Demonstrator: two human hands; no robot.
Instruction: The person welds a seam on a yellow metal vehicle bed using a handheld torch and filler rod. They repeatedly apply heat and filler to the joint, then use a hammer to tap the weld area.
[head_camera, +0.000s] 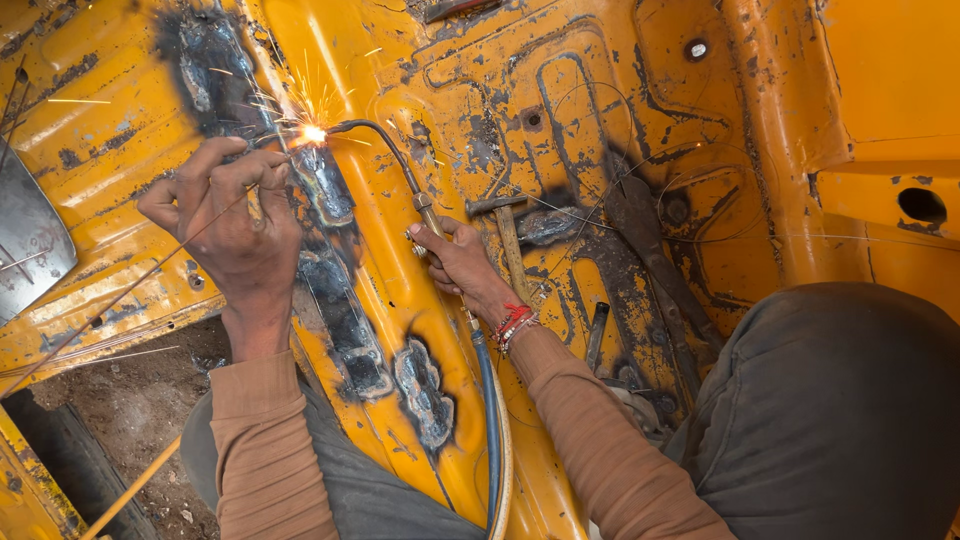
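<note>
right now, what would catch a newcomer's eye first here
The bright flame and sparks at upper left, where the torch in the right hand meets the scorched yellow panel. Beside it, the left hand feeds a thin filler rod toward the flame.

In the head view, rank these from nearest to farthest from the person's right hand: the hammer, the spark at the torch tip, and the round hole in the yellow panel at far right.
1. Hammer: just right of the right hand, nearly touching.
2. Spark: up and left, by the left hand.
3. Round hole: far right edge.
</note>
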